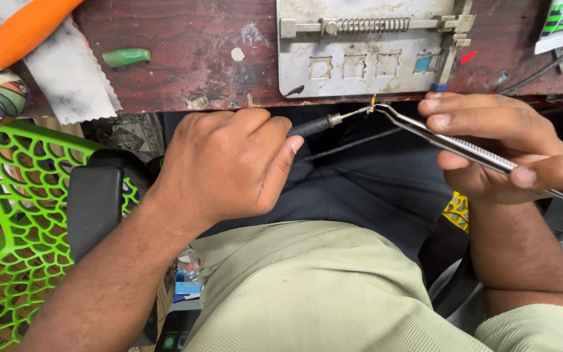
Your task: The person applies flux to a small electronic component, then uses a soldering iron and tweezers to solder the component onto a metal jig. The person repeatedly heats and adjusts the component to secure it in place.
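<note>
Scarred dark wooden surface (184, 39) lies just beyond our hands. Our left hand (226, 163) has its fingers closed round a soldering iron (320, 124), tip touching a tiny component (373, 104). Our right hand (490, 146) pinches steel tweezers (451, 143) shut on that piece. We judge the joint underway, not finished. Farther out sits a metal board holder (366, 49), empty, and a green chair (14, 215).

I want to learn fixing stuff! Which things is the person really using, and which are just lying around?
In use:
left hand holding soldering iron
right hand holding tweezers
tiny part at their tips

Lying about:
metal holder plate
green cap
orange handle
white cloth
green chair
</note>
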Available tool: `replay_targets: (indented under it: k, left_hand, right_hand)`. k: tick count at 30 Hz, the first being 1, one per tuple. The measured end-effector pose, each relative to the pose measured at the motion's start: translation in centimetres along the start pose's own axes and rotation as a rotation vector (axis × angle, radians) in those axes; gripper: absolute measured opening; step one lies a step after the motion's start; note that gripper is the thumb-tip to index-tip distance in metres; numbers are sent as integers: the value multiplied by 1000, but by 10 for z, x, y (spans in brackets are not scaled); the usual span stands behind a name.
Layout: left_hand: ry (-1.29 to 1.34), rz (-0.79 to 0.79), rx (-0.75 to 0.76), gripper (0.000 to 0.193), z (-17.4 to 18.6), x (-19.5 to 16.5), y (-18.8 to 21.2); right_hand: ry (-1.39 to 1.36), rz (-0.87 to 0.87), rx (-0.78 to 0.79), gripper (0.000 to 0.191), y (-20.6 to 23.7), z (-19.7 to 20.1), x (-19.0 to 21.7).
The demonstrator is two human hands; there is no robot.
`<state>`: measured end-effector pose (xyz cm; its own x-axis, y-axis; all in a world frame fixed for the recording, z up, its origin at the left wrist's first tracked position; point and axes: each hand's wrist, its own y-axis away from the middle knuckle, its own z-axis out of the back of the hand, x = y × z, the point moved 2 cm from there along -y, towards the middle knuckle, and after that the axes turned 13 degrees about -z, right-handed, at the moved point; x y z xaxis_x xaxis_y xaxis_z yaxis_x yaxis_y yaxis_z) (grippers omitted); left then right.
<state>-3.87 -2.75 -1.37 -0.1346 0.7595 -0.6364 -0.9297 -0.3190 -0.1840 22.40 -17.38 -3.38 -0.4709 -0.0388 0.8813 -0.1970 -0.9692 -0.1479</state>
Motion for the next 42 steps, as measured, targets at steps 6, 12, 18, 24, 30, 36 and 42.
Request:
replay_targets:
  k: [6, 12, 18, 24, 30, 36, 42]
  left_hand:
    - [-14, -13, -5, 19, 0, 0, 0]
    - [-14, -9, 1, 20, 1, -1, 1]
    - [-33, -7, 6, 21, 2, 0, 1]
    - [-27, -13, 4, 20, 3, -1, 1]
    - [-29, -12, -7, 18, 6, -3, 2]
    - [-44, -10, 1, 19, 6, -2, 3]
    - [-32, 3, 3, 19, 5, -1, 3]
  right_hand:
    - [-7, 37, -31, 31, -1, -3, -3]
    - [21, 77, -33, 26, -1, -4, -3]
    - [17, 127, -61, 31, -2, -6, -3]
    - [25, 104, -37, 30, -1, -5, -3]
    - [5, 117, -49, 32, -1, -6, -4]
    - [-54, 184, -75, 31, -2, -8, -6]
    - [-25, 170, -66, 31, -1, -7, -8]
